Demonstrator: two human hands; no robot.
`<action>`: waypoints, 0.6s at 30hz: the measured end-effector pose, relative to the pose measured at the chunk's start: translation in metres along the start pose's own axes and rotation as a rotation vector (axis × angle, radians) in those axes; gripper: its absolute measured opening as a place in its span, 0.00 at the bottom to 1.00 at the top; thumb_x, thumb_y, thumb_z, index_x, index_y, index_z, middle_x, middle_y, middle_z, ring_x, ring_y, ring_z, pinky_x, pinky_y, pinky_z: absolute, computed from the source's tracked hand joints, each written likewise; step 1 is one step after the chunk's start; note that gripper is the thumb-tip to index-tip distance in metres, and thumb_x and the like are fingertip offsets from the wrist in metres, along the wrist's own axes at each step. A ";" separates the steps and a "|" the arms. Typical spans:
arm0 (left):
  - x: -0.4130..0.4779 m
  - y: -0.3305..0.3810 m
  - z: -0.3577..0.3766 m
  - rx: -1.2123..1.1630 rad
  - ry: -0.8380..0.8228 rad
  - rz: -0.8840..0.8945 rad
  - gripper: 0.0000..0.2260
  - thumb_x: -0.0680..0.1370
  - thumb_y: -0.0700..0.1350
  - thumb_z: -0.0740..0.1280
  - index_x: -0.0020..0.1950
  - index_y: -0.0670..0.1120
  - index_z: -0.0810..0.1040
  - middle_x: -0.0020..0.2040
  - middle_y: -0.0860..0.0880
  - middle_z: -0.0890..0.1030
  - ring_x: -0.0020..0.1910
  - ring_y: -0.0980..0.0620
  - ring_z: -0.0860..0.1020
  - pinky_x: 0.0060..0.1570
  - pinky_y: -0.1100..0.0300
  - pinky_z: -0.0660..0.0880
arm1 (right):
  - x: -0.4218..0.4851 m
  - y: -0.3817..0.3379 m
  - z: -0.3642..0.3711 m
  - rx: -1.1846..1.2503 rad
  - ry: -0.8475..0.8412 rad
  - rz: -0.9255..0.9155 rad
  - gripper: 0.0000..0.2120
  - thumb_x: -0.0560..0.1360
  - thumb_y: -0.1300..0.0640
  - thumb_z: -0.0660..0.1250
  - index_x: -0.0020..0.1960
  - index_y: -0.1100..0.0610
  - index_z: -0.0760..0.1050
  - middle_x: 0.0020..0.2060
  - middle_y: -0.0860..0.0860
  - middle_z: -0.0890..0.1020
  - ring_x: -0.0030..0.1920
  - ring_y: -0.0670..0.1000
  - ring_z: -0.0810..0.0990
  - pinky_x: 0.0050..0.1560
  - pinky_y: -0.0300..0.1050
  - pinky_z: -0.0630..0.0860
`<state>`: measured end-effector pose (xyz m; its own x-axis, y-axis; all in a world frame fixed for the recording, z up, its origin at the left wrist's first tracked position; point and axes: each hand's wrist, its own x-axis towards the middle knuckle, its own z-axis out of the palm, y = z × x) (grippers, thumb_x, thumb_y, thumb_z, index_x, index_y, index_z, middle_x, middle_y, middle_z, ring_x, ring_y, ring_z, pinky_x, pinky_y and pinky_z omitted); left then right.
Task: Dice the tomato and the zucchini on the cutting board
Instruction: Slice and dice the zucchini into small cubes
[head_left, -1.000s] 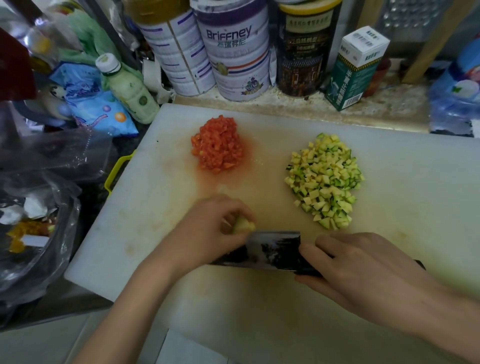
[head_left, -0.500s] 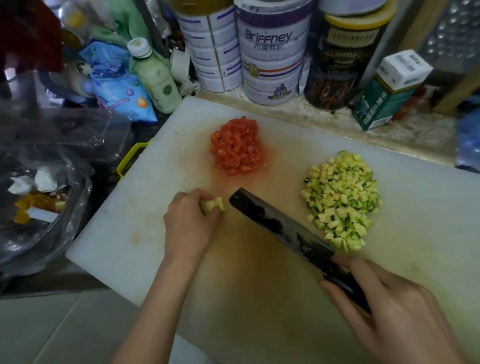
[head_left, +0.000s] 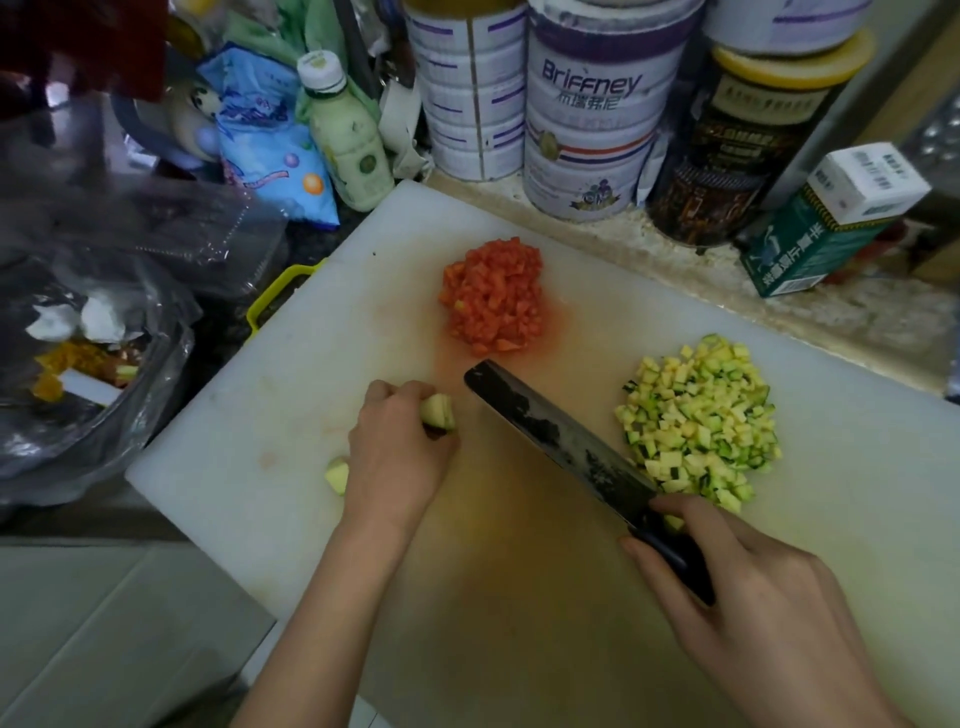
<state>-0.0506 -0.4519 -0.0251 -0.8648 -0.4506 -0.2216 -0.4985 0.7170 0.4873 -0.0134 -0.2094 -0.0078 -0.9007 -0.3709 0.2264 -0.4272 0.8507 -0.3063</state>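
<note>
Left hand (head_left: 397, 457) pinches a zucchini chunk (head_left: 438, 411) at its fingertips; another piece (head_left: 337, 475) lies just left. Right hand (head_left: 753, 597) grips the knife (head_left: 561, 441).

One head-worn wide-angle camera looks forward and steeply down on the white cutting board (head_left: 291, 415) from above its near edge, close enough that the board fills most of the frame, lying skewed. The left hand (head_left: 395, 457) and right hand (head_left: 769, 613) enter from the bottom edge over the board's near side, and the tins (head_left: 587, 145) just beyond its far edge are cut off at the top.
</note>
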 end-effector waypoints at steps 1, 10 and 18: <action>0.001 0.000 0.000 0.001 0.004 0.002 0.16 0.74 0.41 0.70 0.61 0.47 0.78 0.51 0.48 0.70 0.50 0.45 0.73 0.49 0.55 0.70 | 0.001 0.001 0.001 0.001 -0.001 0.000 0.10 0.70 0.50 0.73 0.45 0.56 0.80 0.31 0.49 0.81 0.21 0.51 0.76 0.20 0.39 0.70; 0.005 -0.002 0.003 0.173 0.085 0.098 0.17 0.73 0.54 0.72 0.59 0.51 0.78 0.48 0.51 0.74 0.51 0.47 0.75 0.41 0.56 0.66 | 0.006 0.009 0.005 0.060 -0.023 -0.014 0.14 0.65 0.47 0.70 0.45 0.55 0.80 0.30 0.48 0.81 0.21 0.49 0.77 0.18 0.40 0.71; 0.022 -0.017 -0.011 0.161 -0.145 0.460 0.19 0.72 0.41 0.76 0.62 0.49 0.80 0.53 0.50 0.74 0.52 0.49 0.75 0.54 0.59 0.72 | 0.010 0.017 0.003 0.134 -0.017 0.012 0.12 0.72 0.45 0.67 0.45 0.53 0.79 0.31 0.45 0.81 0.21 0.45 0.76 0.21 0.34 0.69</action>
<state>-0.0609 -0.4797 -0.0289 -0.9908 0.0015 -0.1356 -0.0572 0.9018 0.4283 -0.0301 -0.2002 -0.0137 -0.9064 -0.3683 0.2067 -0.4223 0.7982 -0.4296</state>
